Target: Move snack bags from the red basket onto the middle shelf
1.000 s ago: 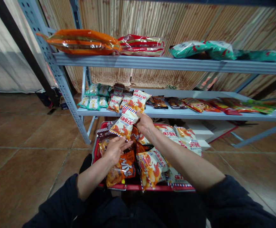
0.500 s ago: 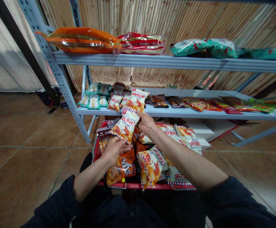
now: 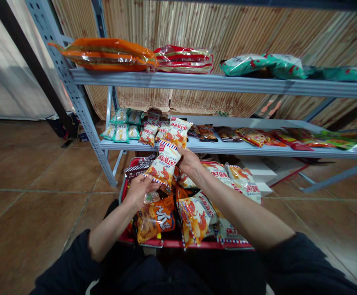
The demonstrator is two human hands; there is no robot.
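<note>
Okay, left hand: pinching one white bag, lower edge
Right hand: gripping that same bag
Red basket: I count one

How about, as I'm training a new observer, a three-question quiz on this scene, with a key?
1. What is held between the left hand and the right hand?
A) a green bottle
B) a white snack bag
C) a cardboard box
2. True or false: the long orange package shares a shelf with the red-striped package.
3. Fill in: the basket below the hands has a ____ rim.

Key: 1. B; 2. True; 3. red.
</note>
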